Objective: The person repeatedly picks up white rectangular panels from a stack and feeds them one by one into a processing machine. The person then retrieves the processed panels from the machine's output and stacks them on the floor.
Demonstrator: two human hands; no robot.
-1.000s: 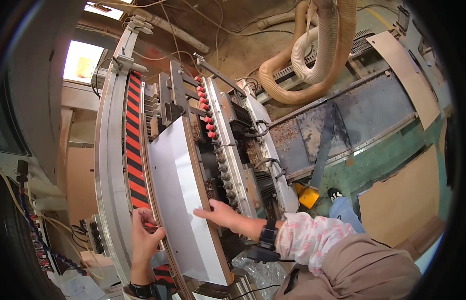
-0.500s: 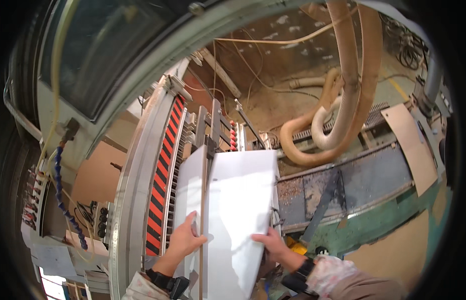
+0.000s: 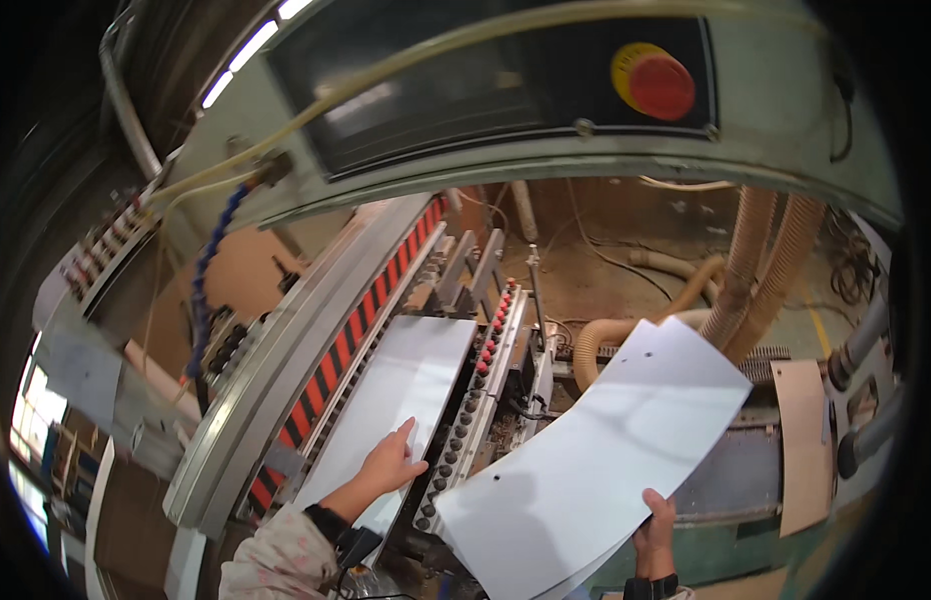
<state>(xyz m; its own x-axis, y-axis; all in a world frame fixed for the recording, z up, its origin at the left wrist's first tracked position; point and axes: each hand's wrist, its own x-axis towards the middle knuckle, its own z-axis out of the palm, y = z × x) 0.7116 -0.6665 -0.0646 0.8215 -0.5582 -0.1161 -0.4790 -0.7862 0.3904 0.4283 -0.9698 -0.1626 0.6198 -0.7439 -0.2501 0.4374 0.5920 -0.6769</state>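
Observation:
My right hand [image 3: 658,530] grips the right edge of a white panel [image 3: 596,440] with small dark holes near its ends, its thumb on the top face. A second edge shows below it, so more than one sheet seems to be held together. The panel is tilted and lifted over the right side of the machine. Another long white panel [image 3: 406,370] lies on the machine bed, beside the striped rail. Over this one is my left hand [image 3: 386,465], index finger stretched out and thumb apart, holding nothing. Whether its fingertips touch the panel, I cannot tell.
A red-and-black striped rail [image 3: 358,328] runs along the left. Right of the lying panel is a row of dark and red round knobs [image 3: 466,410]. Overhead hangs a control panel with a red stop button [image 3: 661,85]. Thick hoses [image 3: 761,260] and a brown board [image 3: 804,445] stand right.
The right panel has been lifted off the machine and swung right in my right hand, uncovering the knob row. My left hand stays by the left panel. The view has shifted, bringing the stop button in.

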